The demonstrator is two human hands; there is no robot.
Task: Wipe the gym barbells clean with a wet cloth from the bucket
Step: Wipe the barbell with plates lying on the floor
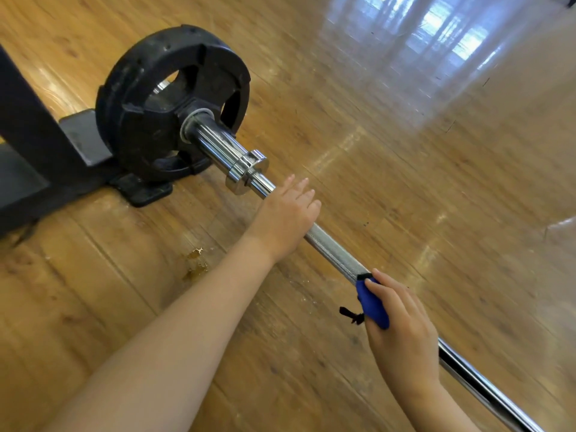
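Barbell (330, 249), one, long axis running diagonally from upper left to lower right above wooden floor (374, 151). At upper left: black stand (28, 145), base on the floor. Just right of it, one black weight plate (149, 98) on the chrome sleeve (218, 145), facing lower right, ending in a chrome collar (247, 176). Past the collar: left hand (285, 218) over the shaft, fingers straight and slightly spread, pointing toward the collar; contact underneath not visible. Then bare knurled shaft. Lower right: right hand (402, 328) curled around a blue cloth (372, 302), pressing it against the bar, black cord (352, 316) dangling from the cloth's left edge. Beyond that, smooth chrome running off the bottom right corner.
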